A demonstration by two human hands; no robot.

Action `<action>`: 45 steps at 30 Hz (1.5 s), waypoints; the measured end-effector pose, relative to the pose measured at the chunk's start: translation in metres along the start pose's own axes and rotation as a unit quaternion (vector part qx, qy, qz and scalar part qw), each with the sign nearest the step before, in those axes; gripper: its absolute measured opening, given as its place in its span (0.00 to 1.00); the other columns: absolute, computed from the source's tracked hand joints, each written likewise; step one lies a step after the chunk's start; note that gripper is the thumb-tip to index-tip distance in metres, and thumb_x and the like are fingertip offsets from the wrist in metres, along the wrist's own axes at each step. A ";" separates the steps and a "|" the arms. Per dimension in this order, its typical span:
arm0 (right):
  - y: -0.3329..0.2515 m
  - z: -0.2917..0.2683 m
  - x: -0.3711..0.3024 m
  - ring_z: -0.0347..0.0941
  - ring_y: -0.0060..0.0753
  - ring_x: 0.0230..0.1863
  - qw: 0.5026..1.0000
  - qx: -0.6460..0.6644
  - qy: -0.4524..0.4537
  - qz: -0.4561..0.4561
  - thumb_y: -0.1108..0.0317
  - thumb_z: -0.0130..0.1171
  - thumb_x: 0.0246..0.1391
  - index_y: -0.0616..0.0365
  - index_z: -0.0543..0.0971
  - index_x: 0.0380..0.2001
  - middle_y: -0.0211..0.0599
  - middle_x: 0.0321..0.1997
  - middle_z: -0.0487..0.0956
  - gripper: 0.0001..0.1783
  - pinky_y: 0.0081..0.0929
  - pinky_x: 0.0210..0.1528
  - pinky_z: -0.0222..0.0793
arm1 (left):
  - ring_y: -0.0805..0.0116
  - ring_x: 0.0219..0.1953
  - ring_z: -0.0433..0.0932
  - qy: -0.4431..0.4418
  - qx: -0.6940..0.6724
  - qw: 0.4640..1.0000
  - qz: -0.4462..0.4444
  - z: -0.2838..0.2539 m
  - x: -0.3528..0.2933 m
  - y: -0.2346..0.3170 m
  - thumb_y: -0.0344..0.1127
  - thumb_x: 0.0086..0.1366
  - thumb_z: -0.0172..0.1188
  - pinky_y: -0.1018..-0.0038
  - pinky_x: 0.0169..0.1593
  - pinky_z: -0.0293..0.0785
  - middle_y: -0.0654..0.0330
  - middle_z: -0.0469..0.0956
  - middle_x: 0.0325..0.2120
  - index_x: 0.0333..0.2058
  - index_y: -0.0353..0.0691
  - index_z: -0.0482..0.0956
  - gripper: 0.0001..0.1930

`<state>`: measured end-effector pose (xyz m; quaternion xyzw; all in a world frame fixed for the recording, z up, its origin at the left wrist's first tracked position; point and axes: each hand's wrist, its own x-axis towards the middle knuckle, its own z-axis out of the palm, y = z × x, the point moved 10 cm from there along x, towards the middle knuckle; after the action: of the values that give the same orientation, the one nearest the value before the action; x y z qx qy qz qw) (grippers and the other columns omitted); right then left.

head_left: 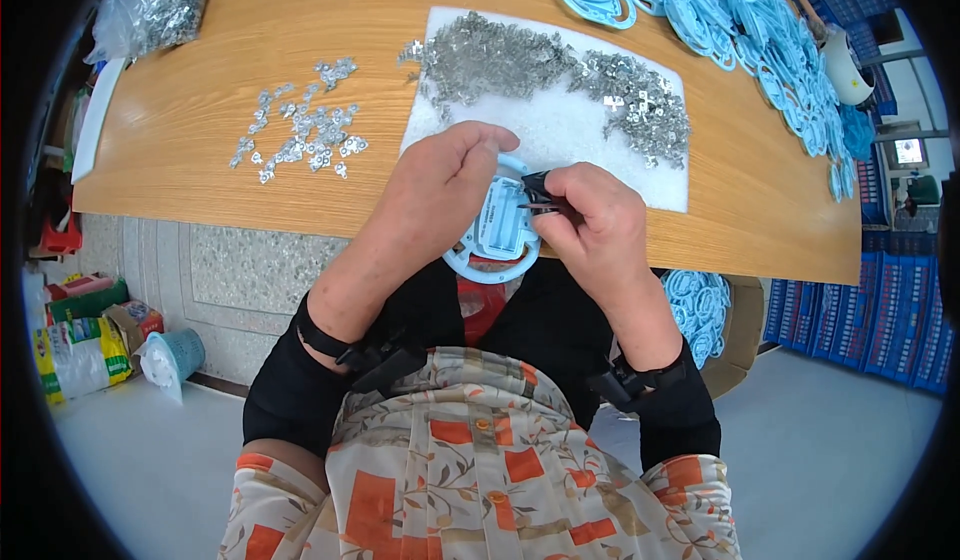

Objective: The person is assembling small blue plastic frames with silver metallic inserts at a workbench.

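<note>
Wood tbl (330, 200), pale flr (820, 440); L hand (435, 185) round blue frame (502, 228), R hand (605, 218) w/ dk tool (535, 184) pinched

- Held ring-shaped piece (489, 275): smooth blue plastic, slightly glossy
- Table (330, 20): smooth wood grain, soft sheen
- Small parts, left (323, 138): shiny metal
- Sheet (560, 150): matt, white, foam-like
- Bag, far left (118, 20): glossy, crinkled clear plastic
- Shirt (470, 480): printed cloth
</note>
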<state>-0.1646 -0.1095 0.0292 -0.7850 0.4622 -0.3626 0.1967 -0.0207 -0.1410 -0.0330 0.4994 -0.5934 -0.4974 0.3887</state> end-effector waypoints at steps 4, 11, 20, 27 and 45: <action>0.007 -0.002 -0.002 0.75 0.41 0.26 0.998 0.041 0.008 0.041 0.76 0.63 0.38 0.60 0.79 0.32 0.39 0.27 0.78 0.12 0.31 0.29 0.71 | 0.83 0.31 0.72 -0.020 -0.015 1.000 -0.016 0.002 0.000 0.000 0.31 0.73 0.47 0.83 0.36 0.70 0.67 0.78 0.30 0.46 0.36 0.80 0.13; 0.017 0.003 -0.005 0.76 0.41 0.26 0.991 0.085 0.010 0.100 0.76 0.63 0.39 0.60 0.80 0.31 0.39 0.26 0.78 0.11 0.31 0.29 0.71 | 0.83 0.31 0.72 -0.025 0.017 0.999 -0.024 0.002 0.000 0.003 0.31 0.72 0.46 0.83 0.36 0.71 0.67 0.78 0.30 0.46 0.36 0.80 0.13; -0.010 -0.003 -0.002 0.77 0.45 0.30 0.998 -0.062 0.000 -0.012 0.73 0.64 0.40 0.57 0.80 0.31 0.39 0.26 0.79 0.10 0.36 0.31 0.73 | 0.83 0.34 0.74 -0.060 0.022 0.998 -0.030 0.005 -0.005 0.005 0.30 0.66 0.56 0.83 0.39 0.72 0.66 0.80 0.35 0.49 0.34 0.78 0.14; -0.004 0.002 -0.007 0.76 0.48 0.31 0.994 -0.054 -0.085 0.046 0.73 0.64 0.43 0.55 0.78 0.39 0.40 0.27 0.78 0.16 0.39 0.33 0.73 | 0.82 0.36 0.74 -0.080 0.050 0.993 -0.067 0.005 -0.007 0.010 0.30 0.63 0.60 0.81 0.41 0.73 0.66 0.80 0.38 0.50 0.36 0.78 0.16; -0.001 -0.007 -0.027 0.79 0.51 0.37 0.984 -0.086 -0.110 0.107 0.72 0.61 0.50 0.51 0.74 0.49 0.43 0.33 0.81 0.21 0.43 0.34 0.73 | 0.81 0.30 0.71 -0.011 0.079 0.997 -0.009 0.002 -0.004 0.012 0.34 0.73 0.49 0.79 0.35 0.69 0.67 0.77 0.27 0.45 0.39 0.79 0.11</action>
<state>-0.1781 -0.0856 0.0239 -0.7801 0.5483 -0.2098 0.2162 -0.0243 -0.1365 -0.0214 0.5282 -0.6306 -0.4582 0.3368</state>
